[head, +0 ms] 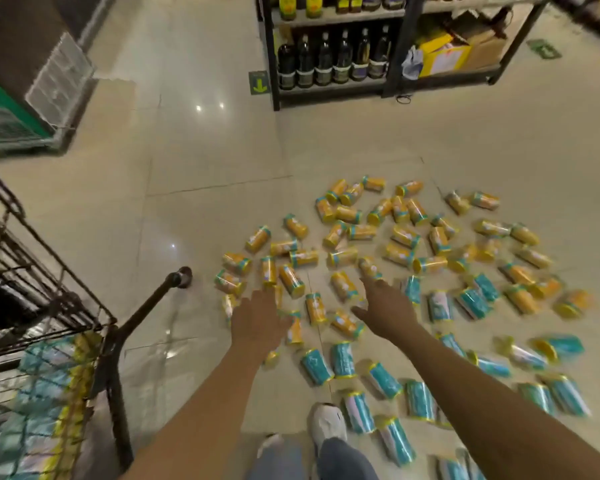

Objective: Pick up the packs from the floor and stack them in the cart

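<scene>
Several yellow packs (343, 258) and teal packs (385, 379) lie scattered over the tiled floor at centre and right. My left hand (258, 320) reaches out above the yellow packs with its fingers straight, holding nothing. To its right, my right hand (383, 306) stretches forward with fingers extended and empty, its fingertips near a yellow pack (369, 266). The dark wire cart (49, 306) stands at the left edge. Teal and yellow packs (45, 403) lie stacked inside it.
A black shelf (388, 83) with dark bottles (326, 60) and cardboard boxes stands at the back. A green and grey cabinet (11, 112) sits at the far left. My white shoe (328, 424) stands among the nearest packs. The cart's wheel (184, 276) touches the floor beside the packs.
</scene>
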`<state>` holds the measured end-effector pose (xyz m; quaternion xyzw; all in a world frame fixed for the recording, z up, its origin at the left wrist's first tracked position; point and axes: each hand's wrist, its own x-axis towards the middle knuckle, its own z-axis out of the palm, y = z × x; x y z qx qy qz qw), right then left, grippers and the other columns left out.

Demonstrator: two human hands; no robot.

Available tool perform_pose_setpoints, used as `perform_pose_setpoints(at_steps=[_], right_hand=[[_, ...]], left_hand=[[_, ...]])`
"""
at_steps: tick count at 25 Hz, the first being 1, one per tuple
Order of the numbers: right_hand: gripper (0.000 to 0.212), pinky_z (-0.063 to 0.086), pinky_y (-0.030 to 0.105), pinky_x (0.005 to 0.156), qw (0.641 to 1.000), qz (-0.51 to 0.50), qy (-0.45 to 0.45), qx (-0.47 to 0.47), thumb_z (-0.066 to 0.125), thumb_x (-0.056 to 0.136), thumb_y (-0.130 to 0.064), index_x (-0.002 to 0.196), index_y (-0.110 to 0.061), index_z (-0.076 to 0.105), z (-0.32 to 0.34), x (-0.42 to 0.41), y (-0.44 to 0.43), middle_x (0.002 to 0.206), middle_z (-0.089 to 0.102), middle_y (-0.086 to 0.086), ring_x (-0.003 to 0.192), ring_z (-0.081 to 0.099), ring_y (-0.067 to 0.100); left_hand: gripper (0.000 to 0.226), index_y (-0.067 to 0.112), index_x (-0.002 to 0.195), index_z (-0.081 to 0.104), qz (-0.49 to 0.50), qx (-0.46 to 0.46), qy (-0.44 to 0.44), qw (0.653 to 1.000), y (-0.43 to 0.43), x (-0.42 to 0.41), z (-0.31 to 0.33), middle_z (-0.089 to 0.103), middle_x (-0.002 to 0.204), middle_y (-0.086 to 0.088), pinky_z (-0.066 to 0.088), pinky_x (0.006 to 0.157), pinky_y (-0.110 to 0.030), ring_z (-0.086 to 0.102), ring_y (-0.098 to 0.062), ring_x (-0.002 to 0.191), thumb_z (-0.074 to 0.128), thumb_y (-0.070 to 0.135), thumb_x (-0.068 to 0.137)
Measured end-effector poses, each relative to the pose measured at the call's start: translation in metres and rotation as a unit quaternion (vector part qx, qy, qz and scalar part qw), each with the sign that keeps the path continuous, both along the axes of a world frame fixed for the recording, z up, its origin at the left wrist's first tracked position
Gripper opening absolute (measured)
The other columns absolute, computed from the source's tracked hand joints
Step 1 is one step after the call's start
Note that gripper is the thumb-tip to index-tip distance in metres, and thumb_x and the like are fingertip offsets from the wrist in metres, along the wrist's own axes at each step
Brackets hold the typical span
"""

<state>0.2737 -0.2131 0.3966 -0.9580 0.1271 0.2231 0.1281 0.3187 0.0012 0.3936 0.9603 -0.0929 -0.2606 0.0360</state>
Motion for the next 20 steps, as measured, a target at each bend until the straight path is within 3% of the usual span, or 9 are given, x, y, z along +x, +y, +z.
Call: perform_pose_setpoints(at_steps=[5,10,14,17,20], right_hand=[[0.058,0.043,0.037,0.088,0.993,-0.078,0.09,0.001,0.051,0.092,-0.046,0.137,-0.014,0.033,-0.151,-0.022,-0.041,0.128,0.049,0.012,0.117,0.051,0.03],[0.064,0.044,0.042,0.088,0.984,-0.129,0.115,0.048,0.053,0.092,-0.044,0.141,-0.012,0.029,-0.338,-0.024,-0.046,0.129,0.047,0.014,0.118,0.049,0.034],[0.07,0.043,0.042,0.088,0.977,-0.146,0.15,0.047,0.054,0.091,-0.046,0.143,-0.008,0.025,-0.485,-0.037,-0.04,0.13,0.046,0.016,0.118,0.048,0.036],[0.083,0.038,0.044,0.096,0.968,-0.174,0.174,0.05,0.052,0.091,-0.05,0.147,-0.002,0.016,-0.562,-0.046,-0.032,0.133,0.045,0.021,0.121,0.046,0.039],[0.092,0.033,0.046,0.102,0.963,-0.196,0.177,0.062,0.052,0.089,-0.055,0.149,-0.002,0.007,-0.612,-0.048,-0.026,0.13,0.047,0.022,0.122,0.042,0.04]], left_hand=[[0.075,0.019,0.15,0.018,-0.012,-0.007,0.073,0.997,-0.058,-0.01,-0.163,0.034,0.148,-0.006,0.04,0.097,-0.038,0.042,-0.028,0.127,0.042,0.06,0.091],[0.068,0.016,0.14,0.032,0.121,-0.028,0.132,0.983,-0.072,-0.017,-0.356,0.048,0.133,-0.014,0.044,0.089,-0.04,0.049,-0.034,0.121,0.055,0.054,0.088],[0.081,0.019,0.148,0.021,0.092,-0.003,0.181,0.979,-0.07,-0.027,-0.509,0.044,0.136,-0.019,0.043,0.091,-0.041,0.047,-0.035,0.122,0.058,0.056,0.085],[0.098,0.022,0.152,0.003,0.135,-0.018,0.213,0.968,-0.068,-0.043,-0.588,0.044,0.139,-0.017,0.043,0.093,-0.042,0.05,-0.035,0.121,0.062,0.058,0.081],[0.102,0.023,0.149,0.008,0.242,-0.074,0.208,0.945,-0.074,-0.056,-0.629,0.051,0.129,-0.014,0.042,0.092,-0.038,0.053,-0.034,0.117,0.069,0.058,0.074]])
